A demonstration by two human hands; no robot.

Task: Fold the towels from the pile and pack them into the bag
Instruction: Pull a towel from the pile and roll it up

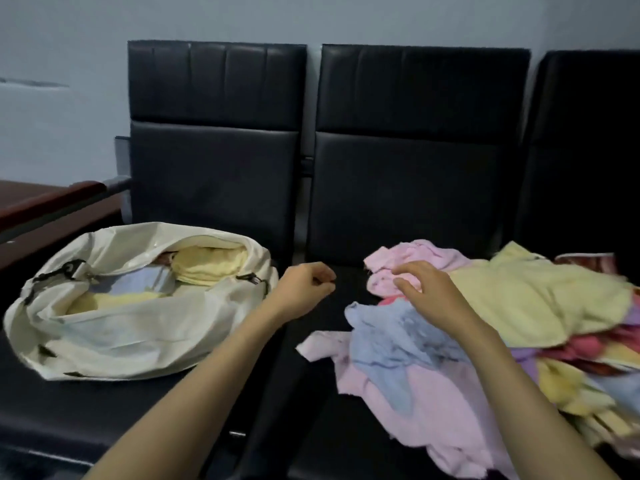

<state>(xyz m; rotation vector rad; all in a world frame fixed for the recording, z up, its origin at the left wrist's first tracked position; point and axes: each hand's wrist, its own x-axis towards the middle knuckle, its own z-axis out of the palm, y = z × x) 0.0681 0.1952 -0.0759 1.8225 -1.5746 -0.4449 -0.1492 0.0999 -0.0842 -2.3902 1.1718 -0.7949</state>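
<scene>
2 bare forearms, bare left hand [306, 287], bare right hand [429, 296]

Bag on the left, towel heap on the right, one row of seats under both

The bag [138, 327] sits on the left seat [104, 410] with folded towels [207, 268] tucked in its open mouth. The pile of towels [519, 306] sprawls over the middle seat [311, 417] and off to the right. The left hand [304, 289] is between bag and pile, and the right hand [426, 296] is over the pile's far-left part. Backrests [214, 168] stand behind, then the wall [62, 46]. A table [41, 202] pokes in far left.
</scene>
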